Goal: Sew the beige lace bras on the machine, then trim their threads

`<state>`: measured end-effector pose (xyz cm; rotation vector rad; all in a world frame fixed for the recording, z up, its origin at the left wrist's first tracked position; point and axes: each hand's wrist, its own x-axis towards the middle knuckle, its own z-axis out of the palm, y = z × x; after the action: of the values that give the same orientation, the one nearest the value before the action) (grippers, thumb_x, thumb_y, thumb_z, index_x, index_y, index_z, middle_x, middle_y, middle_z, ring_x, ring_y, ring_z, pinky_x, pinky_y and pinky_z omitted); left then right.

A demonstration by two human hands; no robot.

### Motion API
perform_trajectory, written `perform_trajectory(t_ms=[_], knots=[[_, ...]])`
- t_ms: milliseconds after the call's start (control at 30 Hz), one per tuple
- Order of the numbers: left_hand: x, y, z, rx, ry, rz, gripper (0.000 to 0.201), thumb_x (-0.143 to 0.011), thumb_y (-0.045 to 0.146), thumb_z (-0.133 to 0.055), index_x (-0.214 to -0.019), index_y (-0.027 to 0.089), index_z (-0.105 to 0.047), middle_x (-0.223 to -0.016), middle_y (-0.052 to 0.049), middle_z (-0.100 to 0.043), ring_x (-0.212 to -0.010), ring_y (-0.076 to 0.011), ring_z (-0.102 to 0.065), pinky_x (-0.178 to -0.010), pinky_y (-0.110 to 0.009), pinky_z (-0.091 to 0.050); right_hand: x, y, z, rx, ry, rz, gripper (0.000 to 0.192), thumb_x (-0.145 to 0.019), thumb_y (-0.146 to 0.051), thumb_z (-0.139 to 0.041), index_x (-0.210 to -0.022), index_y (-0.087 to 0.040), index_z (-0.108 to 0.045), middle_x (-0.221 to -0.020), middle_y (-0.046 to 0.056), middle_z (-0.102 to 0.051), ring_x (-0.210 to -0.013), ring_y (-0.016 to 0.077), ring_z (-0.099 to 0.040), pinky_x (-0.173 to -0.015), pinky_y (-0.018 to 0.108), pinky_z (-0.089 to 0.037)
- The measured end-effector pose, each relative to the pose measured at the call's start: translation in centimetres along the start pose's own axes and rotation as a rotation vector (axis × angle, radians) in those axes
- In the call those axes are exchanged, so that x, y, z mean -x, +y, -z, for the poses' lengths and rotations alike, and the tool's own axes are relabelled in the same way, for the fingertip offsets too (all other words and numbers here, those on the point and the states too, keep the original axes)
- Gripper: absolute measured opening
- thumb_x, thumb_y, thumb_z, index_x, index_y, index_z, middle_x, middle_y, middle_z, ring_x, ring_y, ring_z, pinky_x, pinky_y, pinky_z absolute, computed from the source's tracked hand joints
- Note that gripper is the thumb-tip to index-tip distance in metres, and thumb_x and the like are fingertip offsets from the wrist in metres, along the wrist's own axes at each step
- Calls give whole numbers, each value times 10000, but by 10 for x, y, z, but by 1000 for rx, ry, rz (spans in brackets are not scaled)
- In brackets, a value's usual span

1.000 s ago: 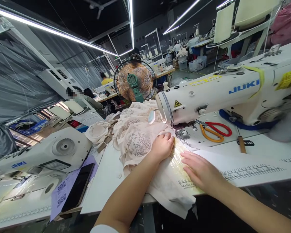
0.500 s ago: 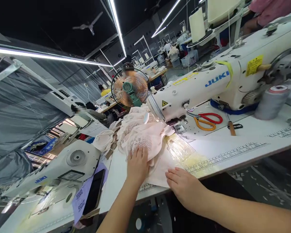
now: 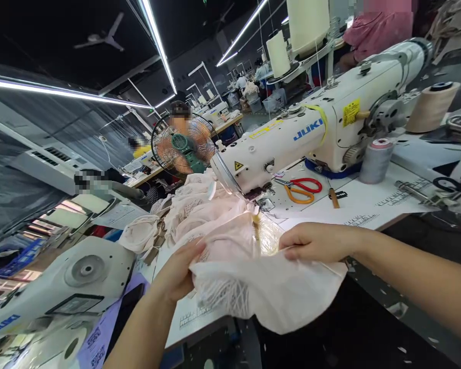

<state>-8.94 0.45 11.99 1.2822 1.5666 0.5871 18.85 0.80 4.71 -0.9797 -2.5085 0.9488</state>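
Observation:
A pale pink lace-trimmed garment (image 3: 230,241) runs from under the head of the white sewing machine (image 3: 269,146) down over the table's front edge. My left hand (image 3: 180,269) is closed on its left side, beside the lace. My right hand (image 3: 311,243) pinches the fabric further right, thumb and fingers together. Between my hands the cloth is lifted, with a loose flap (image 3: 292,292) hanging below. More of the same pale fabric (image 3: 188,205) lies heaped behind, left of the needle area.
Scissors with red and orange handles (image 3: 301,189) lie right of the needle, near a small wooden-handled tool (image 3: 333,197) and a grey thread cone (image 3: 375,161). A second sewing machine (image 3: 88,271) stands at left. A fan (image 3: 182,143) stands behind; people sit further back.
Both hands, earlier resting flat at the fabric and table edge, now grip the garment. Its near part has been raised and drawn towards me. The view has shifted to the right.

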Motion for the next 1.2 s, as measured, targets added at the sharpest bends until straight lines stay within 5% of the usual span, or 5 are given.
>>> perform_trajectory(t_ms=[300,433,667,967,1200], knots=[[-33,-25,24,-1215,309,23,108,-766,188,-511,-708,169,-601,-808,-91,-658,-824,-275,-624,-708,-392,-484,-58,19,-44,454,258,-220,188,-742,-37,-484,-713,-167,-617,-721,88,-647,-668,213,-588,-527,278,-344],[-27,-3,-9,-1365,491,-123,169,-837,167,-432,-889,163,-592,-976,-133,-620,-839,-270,-621,-697,-388,-482,-70,12,-47,588,385,-234,286,-710,57,-431,-782,-135,-630,-837,149,-643,-819,262,-587,-636,333,-378],[-105,-7,-94,-1225,79,-439,265,-790,103,-504,-1049,121,-562,-1122,-125,-592,-939,-205,-610,-790,-275,-491,-66,17,-80,701,440,-203,207,-768,-49,-467,-805,-142,-649,-759,136,-644,-686,252,-597,-527,328,-392],[-179,-4,-85,-1083,283,-178,329,-899,286,-378,-957,123,-658,-967,-154,-680,-920,-261,-649,-736,-317,-486,-84,34,-102,665,402,92,393,-799,-277,-552,-1166,-145,-598,-1198,132,-624,-1118,299,-553,-913,437,-447],[-162,8,-78,-1101,268,-261,343,-854,175,-443,-1169,70,-529,-1172,-219,-571,-973,-278,-627,-769,-356,-499,-92,55,-77,534,334,179,470,-788,-339,-594,-1195,-105,-578,-1257,147,-585,-1178,285,-513,-996,443,-395]])
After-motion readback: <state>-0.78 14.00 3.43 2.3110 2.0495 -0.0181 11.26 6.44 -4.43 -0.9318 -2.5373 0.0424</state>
